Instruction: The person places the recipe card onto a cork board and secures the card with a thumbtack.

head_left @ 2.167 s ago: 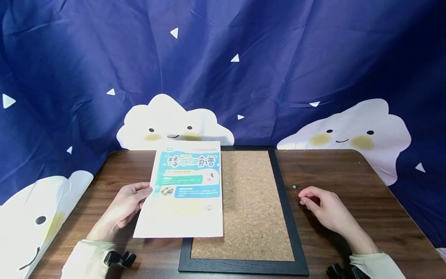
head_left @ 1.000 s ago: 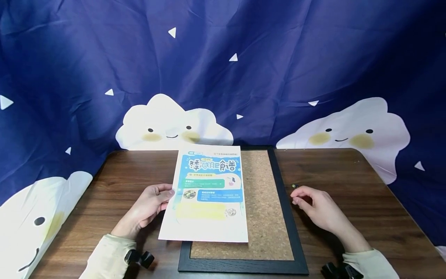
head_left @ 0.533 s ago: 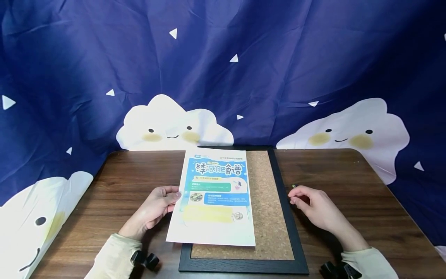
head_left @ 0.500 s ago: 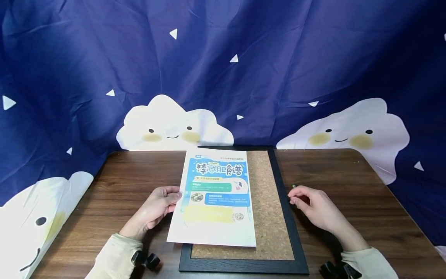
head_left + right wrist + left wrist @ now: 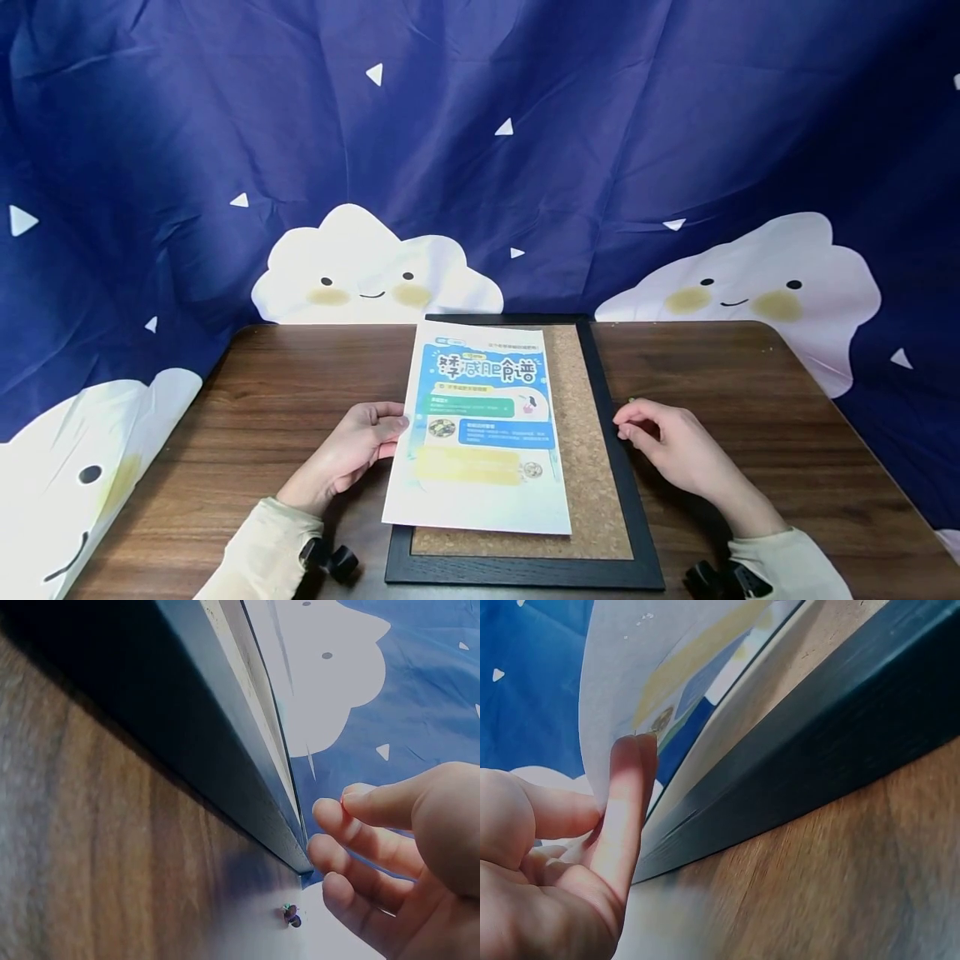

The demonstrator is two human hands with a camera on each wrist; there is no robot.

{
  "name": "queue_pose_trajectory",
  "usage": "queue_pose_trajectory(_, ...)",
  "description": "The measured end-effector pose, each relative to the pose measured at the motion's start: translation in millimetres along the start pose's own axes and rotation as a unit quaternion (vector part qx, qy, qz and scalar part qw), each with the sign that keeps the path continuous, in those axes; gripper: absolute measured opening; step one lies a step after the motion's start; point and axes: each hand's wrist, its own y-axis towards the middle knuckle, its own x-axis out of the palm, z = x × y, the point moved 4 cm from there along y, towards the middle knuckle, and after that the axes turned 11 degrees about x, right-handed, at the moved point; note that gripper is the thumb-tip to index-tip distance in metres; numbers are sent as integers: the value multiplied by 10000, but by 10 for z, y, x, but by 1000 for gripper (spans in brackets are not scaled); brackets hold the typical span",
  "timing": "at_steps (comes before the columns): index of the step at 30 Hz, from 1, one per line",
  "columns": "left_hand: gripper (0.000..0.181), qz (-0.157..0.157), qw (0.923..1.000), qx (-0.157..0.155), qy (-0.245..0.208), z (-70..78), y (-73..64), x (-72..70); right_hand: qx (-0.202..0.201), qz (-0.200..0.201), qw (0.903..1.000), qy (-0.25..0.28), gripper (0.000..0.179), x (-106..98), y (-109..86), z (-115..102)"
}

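My left hand [image 5: 356, 446] pinches the left edge of a printed poster sheet [image 5: 480, 508] between thumb and fingers. The sheet lies over a cork board [image 5: 596, 500] with a black frame, covering its left and middle part. In the left wrist view, the sheet [image 5: 611, 697] curves up above the frame at the held edge. My right hand [image 5: 678, 446] is just right of the frame's right side. Its thumb and index finger pinch a small red pin [image 5: 344, 802], mostly hidden by the fingertips. Several small pins [image 5: 291, 915] lie on the table beyond that hand.
The board's black frame [image 5: 525, 573] rests on a brown wooden table [image 5: 787, 392]. A blue curtain [image 5: 562, 167] with white clouds hangs behind the table's back edge. In the head view, the loose pins are hidden by the right hand.
My left hand has carried the sheet rightward and slightly toward me, further over the board. My right hand has shifted a little left toward the frame, keeping its pinch.
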Motion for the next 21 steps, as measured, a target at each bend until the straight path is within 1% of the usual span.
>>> queue_pose_trajectory(4,42,-7,10000,1,-5,-16,25,40,-16,-19,10000,7,12,11,11,-25)
queue_pose_trajectory(11,41,-17,10000,-17,-43,-46,74,111,139,-168,9998,28,13,36,36,-40)
queue_pose_trajectory(21,41,-17,9999,-75,91,-44,135,206,141,-208,9997,74,13,62,39,-66)
